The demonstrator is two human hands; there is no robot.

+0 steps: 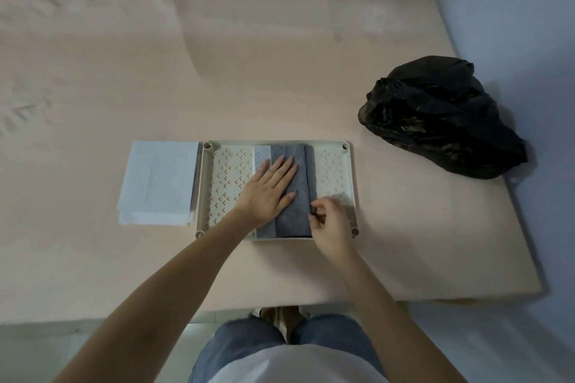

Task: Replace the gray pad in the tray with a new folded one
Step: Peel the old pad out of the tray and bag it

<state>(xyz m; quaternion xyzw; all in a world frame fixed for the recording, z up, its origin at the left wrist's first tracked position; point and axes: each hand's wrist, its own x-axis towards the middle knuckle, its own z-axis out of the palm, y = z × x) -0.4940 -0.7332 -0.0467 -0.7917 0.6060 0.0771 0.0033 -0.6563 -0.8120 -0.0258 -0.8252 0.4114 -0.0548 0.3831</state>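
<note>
Down in the tray [350, 165] | gray pad [295, 211] sits mid-tray, folded | left hand [267, 186] flat on it | right hand [328, 224] pinching its near-right edge | prob best: peel slow, keep it bundled

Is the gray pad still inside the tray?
Yes. The gray pad lies folded in the tray; the left hand presses it, the right hand pinches its edge.

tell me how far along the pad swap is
Early. Nothing looks finished: the gray pad still lies in the tray, folded into a strip. In hand: the left hand presses it flat while the right hand pinches its edge. Left: lifting it out and laying in a fresh one from the white stack.
</note>
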